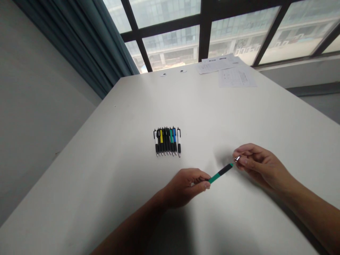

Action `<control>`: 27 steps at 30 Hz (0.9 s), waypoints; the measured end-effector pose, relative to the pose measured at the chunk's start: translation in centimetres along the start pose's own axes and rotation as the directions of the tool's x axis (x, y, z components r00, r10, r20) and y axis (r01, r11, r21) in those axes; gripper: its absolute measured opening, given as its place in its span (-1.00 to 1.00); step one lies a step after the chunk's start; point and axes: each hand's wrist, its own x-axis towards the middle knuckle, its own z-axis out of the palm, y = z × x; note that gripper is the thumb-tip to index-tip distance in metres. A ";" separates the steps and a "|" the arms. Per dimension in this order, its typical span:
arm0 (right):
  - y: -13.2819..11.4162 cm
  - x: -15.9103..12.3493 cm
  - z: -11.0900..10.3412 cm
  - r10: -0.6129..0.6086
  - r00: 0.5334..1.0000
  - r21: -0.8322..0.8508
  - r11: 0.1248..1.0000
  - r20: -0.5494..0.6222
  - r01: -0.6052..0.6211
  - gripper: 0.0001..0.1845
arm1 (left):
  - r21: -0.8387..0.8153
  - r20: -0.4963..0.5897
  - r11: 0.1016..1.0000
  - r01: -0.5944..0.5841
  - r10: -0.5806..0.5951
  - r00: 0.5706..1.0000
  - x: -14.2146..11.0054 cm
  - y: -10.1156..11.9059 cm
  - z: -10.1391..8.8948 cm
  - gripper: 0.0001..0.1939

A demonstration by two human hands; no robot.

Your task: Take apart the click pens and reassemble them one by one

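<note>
A green pen (222,171) with a black grip is pinched at its rear part by my left hand (186,187), thumb and fingers closed round the barrel. My right hand (257,164) holds a small silver pen tip (237,159) between thumb and fingertips, right at the front end of the green barrel. Whether the tip touches the barrel I cannot tell. Up and to the left of both hands lies a row of several pens (166,141), side by side with silver tips toward me; most are black, others white, yellow, green and blue.
The pens lie on a large white table (127,117). Paper sheets (236,76) rest at its far right edge, and two cable-hole covers (183,71) sit along the far edge. Beyond are windows (172,46), with a blue-grey curtain (87,42) at the left.
</note>
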 end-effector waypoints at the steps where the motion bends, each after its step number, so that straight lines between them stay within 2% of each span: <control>1: 0.0 0.0 0.0 0.013 1.000 0.010 1.000 0.008 -0.014 -0.70 | -0.002 0.001 1.000 -0.001 0.001 1.000 0.0 0.0 0.0 -0.83; 9: 0.1 -0.2 -0.3 0.048 0.997 0.064 0.997 0.063 -0.052 -0.71 | 0.013 -0.002 1.000 -0.015 0.015 1.000 0.0 -0.3 0.1 -0.84; 14: 0.0 -0.1 -0.2 0.044 0.998 0.079 0.996 0.046 -0.048 -0.71 | 0.010 0.003 1.000 -0.011 0.011 1.000 0.0 -0.2 0.0 -0.84; 27: -0.1 -0.2 0.0 0.019 0.998 -0.106 0.994 0.054 -0.014 -0.70 | 0.023 -0.006 1.000 -0.002 0.003 1.000 0.0 0.0 0.0 -0.83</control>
